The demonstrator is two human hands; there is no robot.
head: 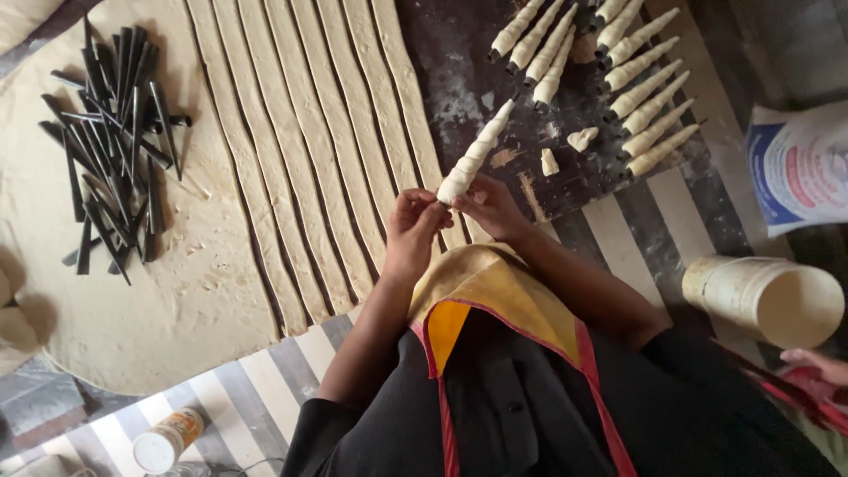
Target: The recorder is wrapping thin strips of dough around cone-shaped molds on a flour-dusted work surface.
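My left hand [413, 226] and my right hand [488, 208] both grip the wide end of a dough-wrapped cone [474, 154]. The cone points up and away, over the edge of a rolled dough sheet cut into long strips [327, 132]. A pile of bare black metal cones [115, 150] lies on the uncut dough at the left. Several finished dough-wrapped cones [636, 88] lie in rows on a dark tray [459, 79] at the upper right. I wear a black garment with a yellow and red apron.
A white bucket [767, 299] lies on its side at the right, next to a printed sack [799, 163]. A small jar [168, 439] lies on the striped mat [265, 389] at the lower left. Another person's fingers [817, 360] show at the right edge.
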